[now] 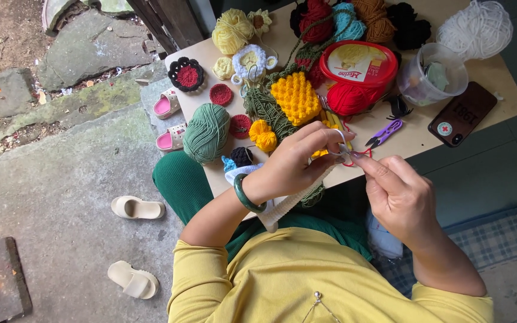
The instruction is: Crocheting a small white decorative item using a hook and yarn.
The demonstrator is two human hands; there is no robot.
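Crocheting a cream strip above the near edge of a crowded desk (414, 140).

Left hand (297, 161), fingers (324, 134) curled and pinched on the upper end of a ribbed cream knitted strip (285, 206); long axis slanting from the fingertips down and left toward the lap, lower end hanging past a green bangle (245, 197). Right hand (399, 194), fingers together, forefinger and thumb seemingly nipping a thin hook or red thread (354, 157), too small to tell which. On the desk: soft sage yarn ball (206, 133), bumpy yellow crochet square (295, 97), fuzzy red yarn ball (351, 98), round red-lidded tub (358, 63), clear plastic cup (432, 75), purple snips (384, 133), dark phone (463, 113).
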